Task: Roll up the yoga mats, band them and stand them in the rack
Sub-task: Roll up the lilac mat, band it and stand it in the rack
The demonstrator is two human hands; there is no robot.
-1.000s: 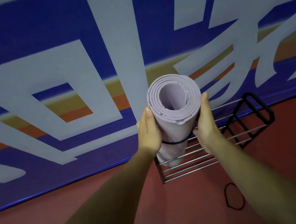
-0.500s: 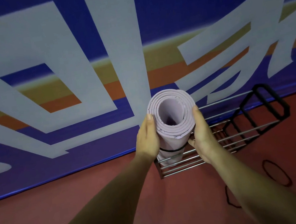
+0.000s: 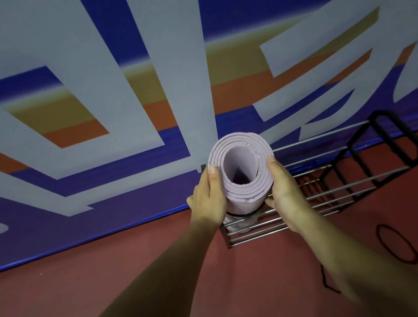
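A rolled lilac yoga mat (image 3: pixel 243 180) stands upright in the left end of a metal bar rack (image 3: pixel 342 187), its open end facing the camera. A black band (image 3: pixel 246 214) circles the roll low down. My left hand (image 3: pixel 207 202) grips the roll's left side with the thumb along it. My right hand (image 3: pixel 284 190) grips the right side, fingers wrapped behind. The roll's lower end is hidden behind the rack's front bars.
The rack stands on a red floor against a blue wall banner (image 3: pixel 113 104) with large pale letters. To the right, the rack's black end frame (image 3: pixel 390 147) stands. Loose black bands lie on the floor, one (image 3: pixel 397 244) right of my right forearm.
The roll has sunk lower into the rack's left end, with both hands following it down. The view has tilted, bringing more of the rack and floor bands into sight.
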